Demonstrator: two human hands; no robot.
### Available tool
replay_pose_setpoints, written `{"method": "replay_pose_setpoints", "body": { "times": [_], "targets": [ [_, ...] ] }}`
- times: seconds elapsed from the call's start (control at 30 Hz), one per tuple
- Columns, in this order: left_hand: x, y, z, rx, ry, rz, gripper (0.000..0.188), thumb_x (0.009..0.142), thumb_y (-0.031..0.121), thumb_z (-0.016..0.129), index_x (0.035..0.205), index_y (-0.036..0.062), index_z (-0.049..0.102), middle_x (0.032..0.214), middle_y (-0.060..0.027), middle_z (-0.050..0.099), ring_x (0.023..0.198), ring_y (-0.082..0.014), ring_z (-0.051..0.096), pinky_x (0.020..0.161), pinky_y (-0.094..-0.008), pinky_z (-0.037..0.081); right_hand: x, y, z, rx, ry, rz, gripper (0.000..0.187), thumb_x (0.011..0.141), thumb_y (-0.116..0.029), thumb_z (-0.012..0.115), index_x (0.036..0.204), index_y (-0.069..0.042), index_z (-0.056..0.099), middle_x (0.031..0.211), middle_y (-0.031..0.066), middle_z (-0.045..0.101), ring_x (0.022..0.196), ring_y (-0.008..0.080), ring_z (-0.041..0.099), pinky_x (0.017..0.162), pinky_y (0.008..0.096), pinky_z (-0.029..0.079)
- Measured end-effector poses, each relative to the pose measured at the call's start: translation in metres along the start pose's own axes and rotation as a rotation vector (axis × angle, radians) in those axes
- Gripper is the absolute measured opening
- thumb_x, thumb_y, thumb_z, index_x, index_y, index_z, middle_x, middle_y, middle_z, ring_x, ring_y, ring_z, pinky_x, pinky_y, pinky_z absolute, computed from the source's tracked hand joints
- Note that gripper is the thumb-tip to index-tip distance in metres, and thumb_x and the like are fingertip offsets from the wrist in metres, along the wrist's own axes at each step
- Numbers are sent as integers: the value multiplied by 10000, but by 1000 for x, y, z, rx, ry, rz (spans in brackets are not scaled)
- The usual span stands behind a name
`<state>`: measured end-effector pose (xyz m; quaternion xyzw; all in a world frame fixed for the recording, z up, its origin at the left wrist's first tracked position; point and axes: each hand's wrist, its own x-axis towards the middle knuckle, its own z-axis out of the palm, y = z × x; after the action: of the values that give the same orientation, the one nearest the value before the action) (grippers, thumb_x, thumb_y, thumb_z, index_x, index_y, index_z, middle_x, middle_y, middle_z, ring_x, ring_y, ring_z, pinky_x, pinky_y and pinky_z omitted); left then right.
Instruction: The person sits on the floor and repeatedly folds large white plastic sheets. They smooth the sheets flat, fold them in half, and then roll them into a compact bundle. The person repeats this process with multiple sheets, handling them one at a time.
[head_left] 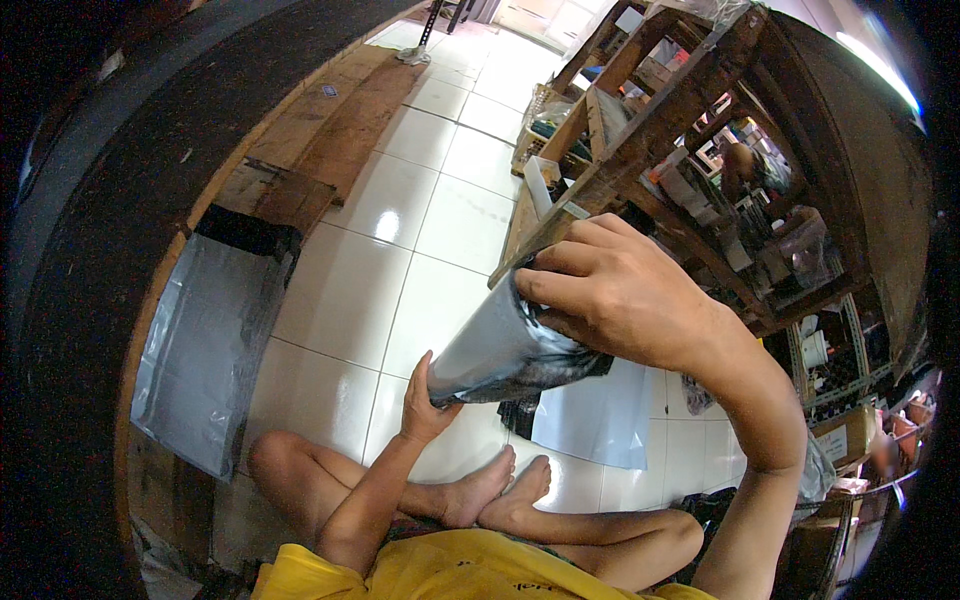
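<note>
A folded grey and black plastic sheet or bag (482, 345) is held up above the tiled floor, tilted from lower left to upper right. My left hand (428, 408) grips its lower end, thumb up along the side. At the upper end my right hand (610, 285) has its fingers bent over the edge; part of the black, shiny underside shows below it. Whether anything is inside the folded plastic, I cannot tell. On the floor beneath lies a flat pale-blue sheet (595, 415) with black material at its left edge.
To the left, a flat clear-plastic package with a black end (205, 350) lies on wooden boards (330, 125). A wooden shelf frame (660, 110) full of goods stands close at right. White tiles (400, 180) run between them. A cardboard box (845, 437) sits far right.
</note>
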<state>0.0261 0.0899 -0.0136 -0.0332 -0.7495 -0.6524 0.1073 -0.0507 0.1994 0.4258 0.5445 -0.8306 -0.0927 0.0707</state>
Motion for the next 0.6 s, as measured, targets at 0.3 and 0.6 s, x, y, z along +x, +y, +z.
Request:
{"method": "replay_pose_setpoints", "body": {
  "times": [0.3, 0.6],
  "targets": [
    [-6, 4, 7, 109, 101, 169, 1220, 638, 110, 921, 1569, -6, 142, 1576, -305, 296, 1431, -453, 375, 1178, -479, 374, 14, -10, -12, 171, -363, 224, 191, 809, -78, 686, 985, -36, 624, 925, 171, 665, 881, 399, 689, 765, 487, 554],
    [-4, 1, 15, 46, 107, 143, 1196, 649, 120, 922, 1562, -22, 162, 1578, -307, 290, 1438, -460, 360, 1183, -490, 369, 2, -7, 16, 297, -325, 436, 300, 856, -47, 608, 1139, -8, 517, 872, 233, 711, 841, 470, 695, 714, 537, 559]
  ]
}}
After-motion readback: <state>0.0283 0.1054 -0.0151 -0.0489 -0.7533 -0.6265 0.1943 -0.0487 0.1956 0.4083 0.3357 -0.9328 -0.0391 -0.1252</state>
